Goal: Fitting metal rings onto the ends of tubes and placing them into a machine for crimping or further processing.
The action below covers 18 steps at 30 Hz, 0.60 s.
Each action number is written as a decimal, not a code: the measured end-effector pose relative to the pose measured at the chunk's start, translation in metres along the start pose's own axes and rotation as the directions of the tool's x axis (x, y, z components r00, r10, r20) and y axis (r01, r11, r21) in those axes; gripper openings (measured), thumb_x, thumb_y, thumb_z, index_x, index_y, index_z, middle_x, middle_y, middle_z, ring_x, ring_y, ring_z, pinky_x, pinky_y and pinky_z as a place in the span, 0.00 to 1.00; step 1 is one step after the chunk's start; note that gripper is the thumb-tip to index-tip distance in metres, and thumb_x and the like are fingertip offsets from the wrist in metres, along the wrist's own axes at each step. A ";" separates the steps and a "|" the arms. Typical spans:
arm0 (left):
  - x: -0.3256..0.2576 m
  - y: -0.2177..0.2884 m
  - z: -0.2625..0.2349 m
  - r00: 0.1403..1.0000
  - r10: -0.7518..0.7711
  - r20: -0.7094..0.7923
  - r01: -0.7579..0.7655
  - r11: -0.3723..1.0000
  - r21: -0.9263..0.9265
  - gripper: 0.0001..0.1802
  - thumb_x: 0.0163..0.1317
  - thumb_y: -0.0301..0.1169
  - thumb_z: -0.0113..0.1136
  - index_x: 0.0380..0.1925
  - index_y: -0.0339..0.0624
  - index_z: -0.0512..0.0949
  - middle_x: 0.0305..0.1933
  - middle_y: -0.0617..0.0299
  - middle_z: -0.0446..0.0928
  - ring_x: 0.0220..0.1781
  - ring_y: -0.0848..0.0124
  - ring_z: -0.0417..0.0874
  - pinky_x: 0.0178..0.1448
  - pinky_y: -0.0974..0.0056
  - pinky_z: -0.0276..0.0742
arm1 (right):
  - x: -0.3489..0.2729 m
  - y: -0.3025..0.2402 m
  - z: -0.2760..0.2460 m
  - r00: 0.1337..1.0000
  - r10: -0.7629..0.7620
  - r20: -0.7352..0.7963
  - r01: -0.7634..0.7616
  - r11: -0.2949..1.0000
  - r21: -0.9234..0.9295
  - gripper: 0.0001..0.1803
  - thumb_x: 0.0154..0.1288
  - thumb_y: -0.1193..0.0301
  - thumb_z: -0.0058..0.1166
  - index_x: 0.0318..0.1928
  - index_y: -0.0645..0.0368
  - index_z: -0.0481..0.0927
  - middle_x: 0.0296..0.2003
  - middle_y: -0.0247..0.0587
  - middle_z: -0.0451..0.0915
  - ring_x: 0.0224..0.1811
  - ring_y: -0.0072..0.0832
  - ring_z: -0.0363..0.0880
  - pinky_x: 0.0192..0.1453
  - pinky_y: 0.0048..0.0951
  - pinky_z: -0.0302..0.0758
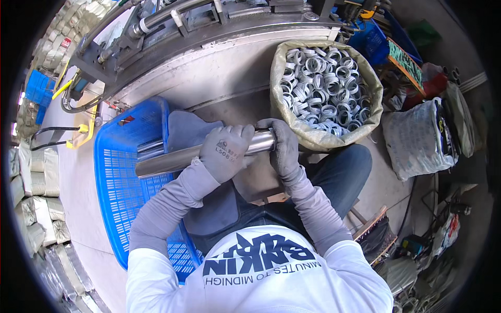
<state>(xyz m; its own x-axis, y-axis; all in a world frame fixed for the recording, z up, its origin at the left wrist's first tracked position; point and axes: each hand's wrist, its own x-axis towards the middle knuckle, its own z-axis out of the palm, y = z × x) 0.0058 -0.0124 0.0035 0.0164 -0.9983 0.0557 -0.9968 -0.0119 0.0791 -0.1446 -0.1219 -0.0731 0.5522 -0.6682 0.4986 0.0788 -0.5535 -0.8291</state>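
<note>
A shiny metal tube [172, 160] lies tilted across my lap, its left end over a blue plastic basket [104, 193]. My left hand [227, 151], in a grey glove, is wrapped round the tube near its right part. At the tube's right end, my right hand [284, 148] closes over the rim, its glove darkened at the fingers. What the right fingers do inside the tube's mouth is hidden. More metal tubes [150, 146] rest in the basket, below the held one. A grey pad [214, 211] lies over my left thigh, beside the basket.
An open woven sack [279, 99] full of metal rings [323, 86] stands ahead to the right. A machine bench [219, 41] runs along the far side. Beyond the sack sits another stuffed sack [417, 141]. Wrapped bundles [44, 177] are stacked at far left.
</note>
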 end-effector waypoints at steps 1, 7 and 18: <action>0.001 0.001 0.000 0.998 -0.019 0.053 0.020 1.000 -0.020 0.32 0.54 0.49 0.75 0.53 0.45 0.76 0.42 0.56 0.83 0.43 0.57 0.87 0.50 0.53 0.81 | -0.002 0.001 0.001 0.999 0.037 -0.026 -0.036 0.999 0.024 0.18 0.78 0.68 0.39 0.51 0.64 0.83 0.46 0.50 0.85 0.48 0.44 0.86 0.56 0.37 0.80; 0.000 0.003 0.005 1.000 0.004 0.020 -0.005 0.999 0.033 0.33 0.53 0.48 0.76 0.53 0.43 0.75 0.41 0.56 0.82 0.42 0.60 0.87 0.49 0.55 0.81 | -0.002 -0.008 0.011 0.964 0.256 -0.077 -0.251 0.966 0.066 0.19 0.78 0.67 0.40 0.45 0.64 0.84 0.43 0.50 0.85 0.45 0.44 0.86 0.54 0.38 0.80; -0.004 0.021 -0.012 0.984 0.139 -0.113 -0.138 0.990 0.016 0.35 0.54 0.44 0.77 0.58 0.39 0.76 0.50 0.52 0.82 0.51 0.58 0.86 0.59 0.54 0.79 | -0.009 0.024 0.005 0.995 -0.091 -0.029 0.082 0.968 -0.236 0.14 0.70 0.75 0.53 0.53 0.68 0.80 0.42 0.52 0.84 0.44 0.41 0.87 0.50 0.36 0.82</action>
<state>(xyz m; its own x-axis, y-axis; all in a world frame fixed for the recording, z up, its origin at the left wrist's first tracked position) -0.0145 -0.0078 0.0172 -0.1138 -0.9774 0.1779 -0.9906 0.1252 0.0544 -0.1430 -0.1266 -0.0983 0.5185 -0.6291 0.5792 -0.0742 -0.7079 -0.7024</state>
